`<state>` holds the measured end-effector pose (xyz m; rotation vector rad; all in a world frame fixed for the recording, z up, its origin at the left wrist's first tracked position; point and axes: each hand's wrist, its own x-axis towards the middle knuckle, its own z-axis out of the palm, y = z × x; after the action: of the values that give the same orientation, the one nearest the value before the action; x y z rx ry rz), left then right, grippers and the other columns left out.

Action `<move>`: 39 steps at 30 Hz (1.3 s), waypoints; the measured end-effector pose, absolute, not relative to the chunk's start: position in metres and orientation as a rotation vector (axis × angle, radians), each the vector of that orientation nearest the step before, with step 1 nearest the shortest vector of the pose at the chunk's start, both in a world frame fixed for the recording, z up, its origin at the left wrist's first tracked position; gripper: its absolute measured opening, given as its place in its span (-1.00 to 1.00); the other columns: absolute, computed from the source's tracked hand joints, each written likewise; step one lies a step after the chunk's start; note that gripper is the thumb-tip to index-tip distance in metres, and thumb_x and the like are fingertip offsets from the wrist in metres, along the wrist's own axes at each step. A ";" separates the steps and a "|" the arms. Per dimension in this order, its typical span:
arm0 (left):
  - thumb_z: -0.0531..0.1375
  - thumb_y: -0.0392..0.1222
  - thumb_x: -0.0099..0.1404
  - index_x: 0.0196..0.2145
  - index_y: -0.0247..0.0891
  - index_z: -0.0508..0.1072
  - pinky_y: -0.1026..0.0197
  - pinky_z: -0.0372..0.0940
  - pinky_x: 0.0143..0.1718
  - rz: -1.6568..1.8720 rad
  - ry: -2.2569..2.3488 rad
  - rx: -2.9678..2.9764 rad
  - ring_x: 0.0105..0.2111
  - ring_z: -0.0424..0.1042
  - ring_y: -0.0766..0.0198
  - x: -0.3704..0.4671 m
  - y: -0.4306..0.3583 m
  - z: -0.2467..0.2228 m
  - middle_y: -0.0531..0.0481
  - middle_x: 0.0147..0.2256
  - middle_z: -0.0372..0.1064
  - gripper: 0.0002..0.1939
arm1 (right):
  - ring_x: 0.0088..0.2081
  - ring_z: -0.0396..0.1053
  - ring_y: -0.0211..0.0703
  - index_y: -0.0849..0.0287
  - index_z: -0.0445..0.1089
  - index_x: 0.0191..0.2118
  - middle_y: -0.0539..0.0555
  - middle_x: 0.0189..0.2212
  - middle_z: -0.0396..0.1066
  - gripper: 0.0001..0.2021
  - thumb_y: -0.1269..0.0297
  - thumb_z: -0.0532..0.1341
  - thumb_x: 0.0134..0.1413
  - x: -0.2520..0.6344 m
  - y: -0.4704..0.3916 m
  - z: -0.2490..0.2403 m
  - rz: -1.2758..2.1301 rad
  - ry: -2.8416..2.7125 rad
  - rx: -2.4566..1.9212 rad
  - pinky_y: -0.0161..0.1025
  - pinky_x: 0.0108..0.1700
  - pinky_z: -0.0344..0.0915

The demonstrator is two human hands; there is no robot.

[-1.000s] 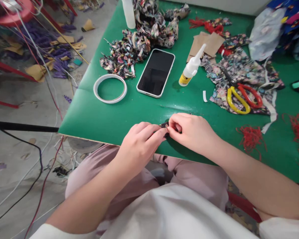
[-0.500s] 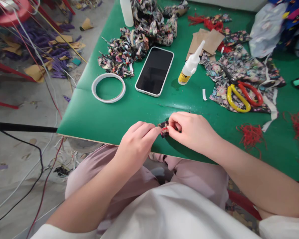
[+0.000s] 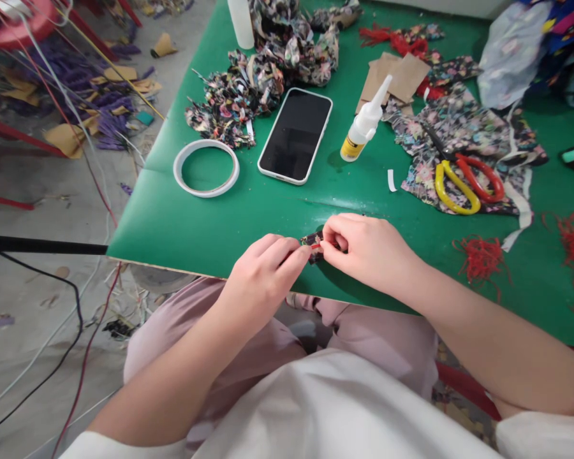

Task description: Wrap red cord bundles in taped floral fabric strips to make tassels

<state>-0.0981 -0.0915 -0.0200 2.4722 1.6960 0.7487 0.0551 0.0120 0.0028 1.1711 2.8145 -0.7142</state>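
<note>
A small dark floral cloth piece point(image 3: 317, 254) with a short red strand across it lies at the table's near edge, between my two hands. My left hand point(image 3: 268, 271) has its fingers bent and closed, the tips pinching the cloth's left side and the strand. From the right, my right hand point(image 3: 368, 252) pinches the strand and the cloth, thumb against curled fingers. My fingers cover much of the cloth. Beyond them stand a phone point(image 3: 296, 135) lying flat and an upright glue bottle point(image 3: 362, 127) with a yellow label.
On the green table point(image 3: 148, 223) lie a white tape roll point(image 3: 178, 167), gathered floral fabric point(image 3: 239, 95), brown paper pieces point(image 3: 406, 76), scissors point(image 3: 459, 185) on floral cloth and red thread piles point(image 3: 481, 258). A white bottle point(image 3: 242, 22) stands at the back. Cords hang at the left.
My left thumb and fingers have shifted slightly at the cloth, and more of the red strand's end shows near my right fingertips. Otherwise the view has only moved a little.
</note>
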 end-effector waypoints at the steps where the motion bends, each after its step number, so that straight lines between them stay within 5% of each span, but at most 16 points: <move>1: -0.01 -0.38 0.30 -0.15 -0.43 0.37 0.16 0.30 -0.27 0.743 1.698 2.474 -0.32 0.29 0.23 -0.098 -0.091 -0.020 -0.15 -0.31 0.35 -0.78 | -0.49 0.18 -0.33 0.15 0.25 -0.47 -0.06 -0.50 0.29 -0.92 0.32 0.08 -0.01 0.055 0.012 0.003 -0.715 2.815 1.172 -0.33 -0.46 -0.03; 39: 0.00 -0.38 0.30 -0.08 -0.36 0.33 0.13 0.30 -0.22 0.773 1.636 2.430 -0.27 0.28 0.23 -0.100 -0.094 -0.021 -0.14 -0.27 0.33 -0.75 | -0.51 0.17 -0.34 0.16 0.27 -0.48 -0.04 -0.50 0.31 -0.92 0.33 0.09 -0.02 0.056 0.015 0.003 -0.772 2.820 1.149 -0.34 -0.46 -0.03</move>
<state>-0.1003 -0.0941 -0.0212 2.4296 1.6365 0.7731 0.0561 0.0145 0.0031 1.1488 2.8201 -0.7722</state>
